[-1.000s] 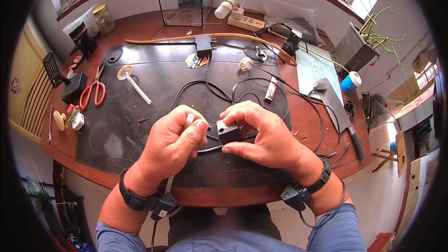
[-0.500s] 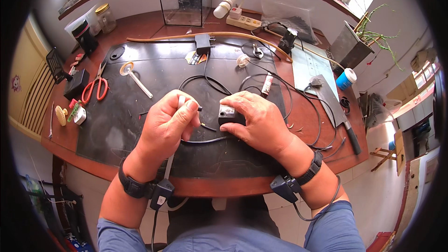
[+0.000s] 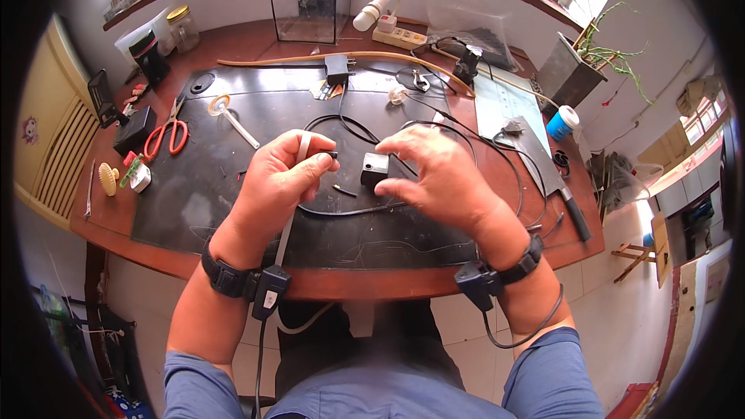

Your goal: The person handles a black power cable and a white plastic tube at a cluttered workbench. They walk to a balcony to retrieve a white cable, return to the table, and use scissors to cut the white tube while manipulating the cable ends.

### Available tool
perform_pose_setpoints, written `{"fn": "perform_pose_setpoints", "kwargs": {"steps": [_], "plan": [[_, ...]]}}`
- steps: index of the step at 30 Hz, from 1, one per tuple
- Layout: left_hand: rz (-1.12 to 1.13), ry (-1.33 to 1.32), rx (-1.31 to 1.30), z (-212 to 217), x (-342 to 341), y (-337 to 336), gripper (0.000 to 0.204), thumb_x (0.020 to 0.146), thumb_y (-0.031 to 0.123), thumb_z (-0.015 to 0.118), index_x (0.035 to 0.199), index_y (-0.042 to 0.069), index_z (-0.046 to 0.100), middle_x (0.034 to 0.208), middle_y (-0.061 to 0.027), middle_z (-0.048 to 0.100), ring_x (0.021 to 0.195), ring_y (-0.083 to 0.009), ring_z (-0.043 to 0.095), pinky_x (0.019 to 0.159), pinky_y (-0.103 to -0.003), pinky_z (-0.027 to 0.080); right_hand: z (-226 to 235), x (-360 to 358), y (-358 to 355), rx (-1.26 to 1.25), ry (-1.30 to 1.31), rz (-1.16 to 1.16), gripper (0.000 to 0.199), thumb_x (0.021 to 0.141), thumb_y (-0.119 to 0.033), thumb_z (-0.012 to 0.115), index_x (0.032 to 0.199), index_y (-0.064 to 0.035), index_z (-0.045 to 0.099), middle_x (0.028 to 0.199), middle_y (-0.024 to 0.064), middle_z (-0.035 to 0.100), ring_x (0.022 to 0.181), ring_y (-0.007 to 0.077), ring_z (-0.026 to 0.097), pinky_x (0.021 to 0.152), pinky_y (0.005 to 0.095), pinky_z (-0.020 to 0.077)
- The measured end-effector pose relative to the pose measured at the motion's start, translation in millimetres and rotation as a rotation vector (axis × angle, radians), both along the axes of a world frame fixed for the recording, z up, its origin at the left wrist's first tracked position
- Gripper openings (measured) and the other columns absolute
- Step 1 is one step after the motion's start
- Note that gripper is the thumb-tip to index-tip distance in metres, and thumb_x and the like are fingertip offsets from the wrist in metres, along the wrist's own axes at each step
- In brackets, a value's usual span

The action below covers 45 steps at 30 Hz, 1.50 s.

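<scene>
at the centre of the frame, a small black box (image 3: 374, 176) sits on a dark mat (image 3: 178, 221). just right of it, the right hand (image 3: 442, 174) is spread, gripping nothing; to its left, the left hand (image 3: 283, 171) pinches a pale tube (image 3: 303, 146) with a black tip (image 3: 332, 155).

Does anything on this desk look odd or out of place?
Yes: the cleaver at the right looks odd, its bare blade lying where an electrical plug sits at its far end.
</scene>
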<state>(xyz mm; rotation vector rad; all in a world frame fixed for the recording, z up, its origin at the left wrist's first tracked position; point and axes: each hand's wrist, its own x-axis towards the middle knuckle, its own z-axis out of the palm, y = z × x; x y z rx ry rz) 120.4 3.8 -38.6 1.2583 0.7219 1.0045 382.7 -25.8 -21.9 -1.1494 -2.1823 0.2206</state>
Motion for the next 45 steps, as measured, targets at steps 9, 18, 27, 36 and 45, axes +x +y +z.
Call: {"fn": "perform_pose_setpoints", "kwargs": {"steps": [9, 18, 27, 36, 45], "plan": [[-0.143, 0.09, 0.091, 28.1, 13.3, -88.3, 0.02, 0.101, 0.004, 0.07, 0.12, 0.0, 0.07, 0.096, -0.0034, 0.075, 0.073, -0.0023, 0.06, 0.061, -0.019, 0.048, 23.9, -10.7, -94.9, -0.093, 0.438, 0.104, 0.03, 0.087, -0.008, 0.083, 0.116, -0.0086, 0.075, 0.1, 0.0081, 0.072, 0.079, 0.0158, 0.07, 0.067, 0.0293, 0.0561], [-0.351, -0.284, -0.293, -28.4, 24.5, -165.7, 0.018, 0.101, 0.004, 0.071, 0.118, -0.001, 0.064, 0.109, -0.0056, 0.071, 0.098, -0.0096, 0.065, 0.087, -0.025, 0.053, -29.6, -22.4, -177.1, -0.219, 0.754, 0.151, 0.03, 0.088, 0.003, 0.08, 0.118, -0.0032, 0.078, 0.099, 0.0083, 0.071, 0.082, 0.015, 0.064, 0.07, 0.0275, 0.0515], [-0.339, -0.177, -0.254, -47.9, 36.3, -196.2, 0.035, 0.105, 0.031, 0.058, 0.127, 0.006, 0.047, 0.103, -0.006, 0.063, 0.076, -0.0077, 0.051, 0.067, -0.024, 0.045, -57.3, -11.8, -217.2, -0.586, 1.267, 0.058, 0.017, 0.097, 0.004, 0.072, 0.114, 0.004, 0.072, 0.102, 0.0071, 0.072, 0.094, 0.0138, 0.07, 0.082, 0.0269, 0.0566], [-0.214, 0.177, 0.18, -29.8, 37.2, -202.6, 0.014, 0.101, 0.002, 0.065, 0.114, 0.0, 0.062, 0.096, -0.0066, 0.065, 0.082, -0.0128, 0.063, 0.074, -0.028, 0.053, -64.1, -10.9, -226.4, -0.614, 1.341, 0.139, 0.017, 0.096, 0.004, 0.071, 0.113, 0.0017, 0.071, 0.105, 0.0105, 0.068, 0.09, 0.0178, 0.072, 0.076, 0.0271, 0.0584], [-0.052, 0.357, 0.746, -31.5, 42.3, -196.0, 0.021, 0.091, 0.003, 0.077, 0.108, 0.001, 0.066, 0.082, -0.0123, 0.067, 0.066, -0.0259, 0.066, 0.059, -0.034, 0.053, -65.0, -8.7, -227.2, -0.674, 1.26, 0.17, 0.018, 0.097, 0.003, 0.071, 0.115, 0.0032, 0.07, 0.104, 0.0097, 0.068, 0.09, 0.0159, 0.071, 0.077, 0.0271, 0.0581]]}}
